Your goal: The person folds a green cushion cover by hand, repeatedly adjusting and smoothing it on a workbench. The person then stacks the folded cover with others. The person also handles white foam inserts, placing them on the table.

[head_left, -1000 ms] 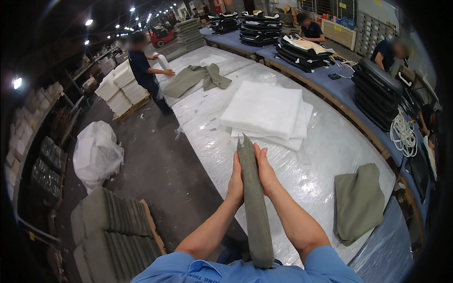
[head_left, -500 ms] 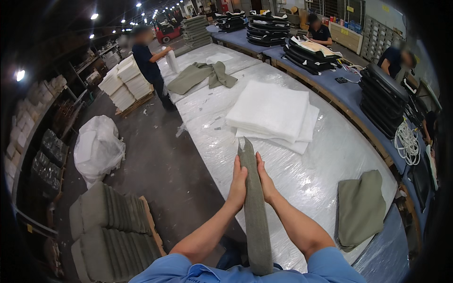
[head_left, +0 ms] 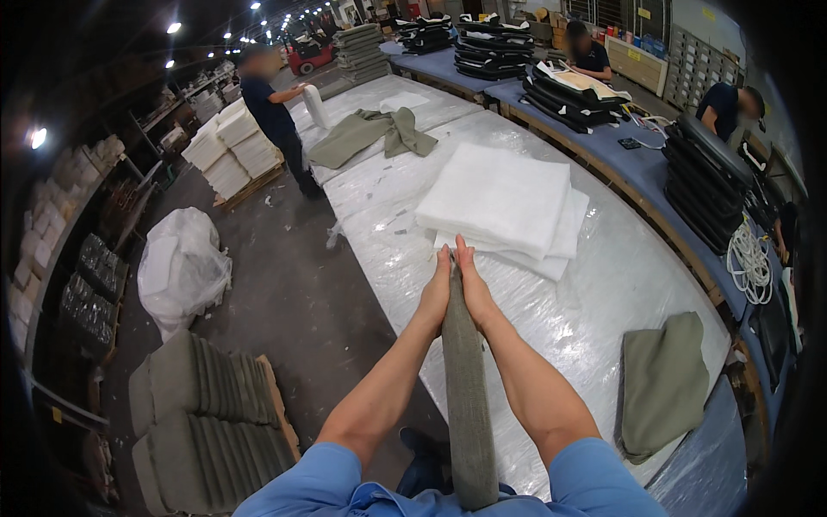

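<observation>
A grey-green fabric-covered cushion [head_left: 469, 405] stands on its narrow edge in front of my body, its near end close to my shirt. My left hand [head_left: 438, 291] lies along its left side near the far end. Opposite it, my right hand [head_left: 474, 289] presses on the right side, so the cushion is squeezed between my palms. My fingertips reach past the far end and almost meet there. Just beyond them a stack of white padding sheets [head_left: 495, 202] lies on the plastic-covered table [head_left: 551, 336].
A folded grey-green cover [head_left: 663, 388] lies at the table's right; more green fabric [head_left: 366, 138] is farther off. Stacked green cushions [head_left: 211, 422] and a plastic-wrapped bundle [head_left: 181, 267] stand left on the floor. A co-worker [head_left: 271, 112] stands at the far left; others work behind black stacks [head_left: 706, 172].
Both hands have slid forward along the cushion to its far end and come closer together. The pointed, loose-looking fabric at that end is now covered by my fingers.
</observation>
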### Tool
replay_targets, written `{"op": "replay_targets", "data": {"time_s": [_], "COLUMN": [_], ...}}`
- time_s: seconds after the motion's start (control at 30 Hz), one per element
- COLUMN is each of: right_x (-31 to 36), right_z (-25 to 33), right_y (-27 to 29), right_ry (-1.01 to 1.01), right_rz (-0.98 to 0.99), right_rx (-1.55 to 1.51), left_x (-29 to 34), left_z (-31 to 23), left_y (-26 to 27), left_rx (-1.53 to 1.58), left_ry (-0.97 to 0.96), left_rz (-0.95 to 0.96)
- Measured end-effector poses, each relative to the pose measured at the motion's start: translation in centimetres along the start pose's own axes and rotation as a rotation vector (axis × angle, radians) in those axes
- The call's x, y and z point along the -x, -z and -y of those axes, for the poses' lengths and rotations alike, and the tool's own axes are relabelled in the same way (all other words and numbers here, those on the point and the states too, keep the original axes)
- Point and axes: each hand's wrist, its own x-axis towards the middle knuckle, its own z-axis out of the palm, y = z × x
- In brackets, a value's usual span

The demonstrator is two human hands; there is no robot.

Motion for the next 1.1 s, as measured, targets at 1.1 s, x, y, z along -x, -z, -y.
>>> {"op": "replay_targets", "data": {"time_s": [1.1], "right_x": [7.9], "right_z": [-2.0], "right_y": [0.5], "right_ry": [0.017], "right_rz": [0.097], "right_rx": [-0.055], "left_x": [7.7], "left_z": [1.5], "left_y": [0.5], "left_rx": [-0.110], "left_ry": [-0.266], "left_rz": [0.010]}}
